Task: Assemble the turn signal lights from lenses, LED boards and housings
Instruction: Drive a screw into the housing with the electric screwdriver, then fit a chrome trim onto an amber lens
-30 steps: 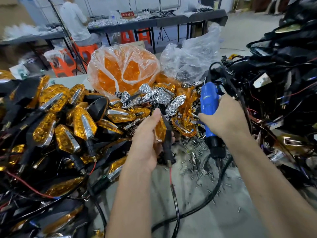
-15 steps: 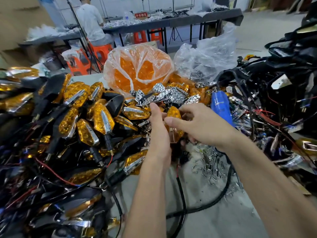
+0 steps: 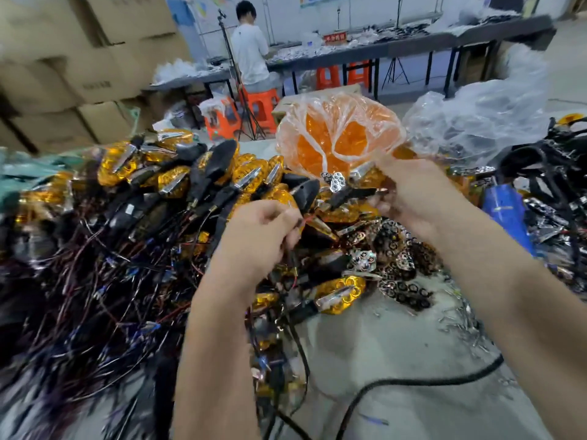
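A great heap of finished signals [image 3: 178, 192] sprawls just beyond the left hand [image 3: 257, 236], wires everywhere; snagging one could drag several off the table [image 3: 381, 350]. The right hand [image 3: 413, 192] grips a black housing [image 3: 346, 193] with a chrome reflector [image 3: 335, 182] at its tip. The left hand pinches its thin wire [image 3: 293, 249].

Black turn signal light [image 3: 349, 193] with chrome reflector, held level between your hands above the amber-lensed pile [image 3: 178, 182]
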The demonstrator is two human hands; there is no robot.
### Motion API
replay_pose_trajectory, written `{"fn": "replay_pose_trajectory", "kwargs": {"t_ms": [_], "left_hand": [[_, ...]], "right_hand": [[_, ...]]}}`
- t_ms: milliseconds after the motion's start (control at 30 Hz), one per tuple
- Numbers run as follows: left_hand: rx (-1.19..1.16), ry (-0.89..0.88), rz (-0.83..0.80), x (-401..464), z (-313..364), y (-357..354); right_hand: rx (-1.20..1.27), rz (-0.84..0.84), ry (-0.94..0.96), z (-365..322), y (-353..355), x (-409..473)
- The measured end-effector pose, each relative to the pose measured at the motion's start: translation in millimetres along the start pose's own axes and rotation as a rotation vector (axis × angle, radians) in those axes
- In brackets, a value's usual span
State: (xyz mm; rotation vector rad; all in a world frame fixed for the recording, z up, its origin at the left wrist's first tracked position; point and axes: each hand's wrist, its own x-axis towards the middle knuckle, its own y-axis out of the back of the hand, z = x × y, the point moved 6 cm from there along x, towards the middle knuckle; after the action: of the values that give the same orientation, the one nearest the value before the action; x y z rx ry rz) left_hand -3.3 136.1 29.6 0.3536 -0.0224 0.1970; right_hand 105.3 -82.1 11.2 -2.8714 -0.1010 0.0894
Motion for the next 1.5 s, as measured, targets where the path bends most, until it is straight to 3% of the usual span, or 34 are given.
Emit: {"fn": "replay_pose_trajectory", "kwargs": {"t_ms": [100,167,233,300,367,600,700,867,1100,1233,1333,1433,1500], "left_hand": [[0.308,-0.095,0.339,-7.8,-2.5,56.2],[0.467,-0.06,0.572,-14.8,-14.0,82.4],[0.545,-0.007,0.715,-21.3,-26.9,94.7],[0.547,0.035,0.78,-25.0,-41.2,99.1],[0.555,0.052,0.785,-25.5,-50.2,96.1],[0.509,0.116,0.836,-26.7,-35.3,75.8],[0.387,-0.045,0.917,-29.4,-3.6,50.8],[0.087,-0.271,0.704,-17.9,33.8,-28.8],[0.099,-0.183,0.176,11.6,27.5,-149.5],[0.155,-0.129,0.141,19.1,7.6,-173.9],[0.162,-0.104,0.139,24.3,-1.9,-179.7],[0.165,-0.096,0.18,26.6,-6.9,-179.1],[0.163,-0.094,0.213,27.4,-8.9,-179.3]], "right_hand": [[-0.049,-0.101,0.004,0.9,-59.6,12.6],[-0.082,-0.116,0.041,0.1,-94.2,19.3],[-0.279,-0.076,0.144,0.4,-117.5,26.9],[-0.636,-0.015,0.329,-0.7,-133.2,28.9],[-0.801,0.002,0.449,3.0,-141.5,28.3],[-0.749,0.094,0.509,6.4,-126.8,20.0],[-0.652,0.168,0.554,4.7,-106.3,4.0],[-0.671,0.187,0.553,5.0,-44.1,-13.6],[-0.972,0.287,0.424,-4.7,69.9,-31.4],[-1.353,0.106,0.238,5.2,100.6,-41.2],[-1.379,0.057,0.219,8.9,109.2,-45.9],[-1.202,0.208,0.323,-1.1,113.2,-37.4],[-1.216,0.338,0.368,-9.0,116.9,-26.0]]}}
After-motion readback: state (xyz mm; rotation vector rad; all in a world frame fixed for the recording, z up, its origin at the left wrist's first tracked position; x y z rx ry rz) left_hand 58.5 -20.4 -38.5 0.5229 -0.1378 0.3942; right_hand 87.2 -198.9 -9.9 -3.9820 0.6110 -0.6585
